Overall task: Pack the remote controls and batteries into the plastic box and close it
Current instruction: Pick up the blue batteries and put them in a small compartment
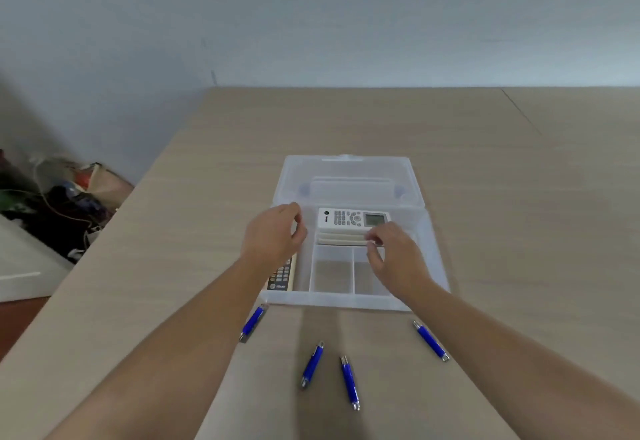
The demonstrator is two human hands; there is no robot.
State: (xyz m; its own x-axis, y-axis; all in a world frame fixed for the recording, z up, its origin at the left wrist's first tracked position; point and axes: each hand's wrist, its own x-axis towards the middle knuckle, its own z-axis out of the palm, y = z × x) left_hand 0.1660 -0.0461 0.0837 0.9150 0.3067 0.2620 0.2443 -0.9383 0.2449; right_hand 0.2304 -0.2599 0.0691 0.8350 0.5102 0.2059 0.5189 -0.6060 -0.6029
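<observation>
Remote controls [353, 219] lie stacked in the rear compartment of the clear plastic box [429, 242], the white one with keypad and display uppermost; a further remote [282, 275] stands on edge along the left wall, partly hidden behind the left wrist. Fingertips [372, 240] of the right hand [394, 259] are bent and touch the near edge of the stack, apparently squaring it rather than gripping it. The left hand [273, 233] hovers over the left compartment with fingers loosely curled around nothing visible; its underside is hidden, so a small object there cannot be ruled out. Both forearms extend straight forward from the lower corners, wrists level above the box rim. Four blue batteries [313, 363] lie scattered on the table [519, 197] just in front of the box, none yet inside. The two small front compartments [332, 275] are bare. The lid [348, 171] lies hinged back, flat on the table. To finish this step well, press the stack level below the rim so the lid can shut, then gather the batteries into a front compartment.
</observation>
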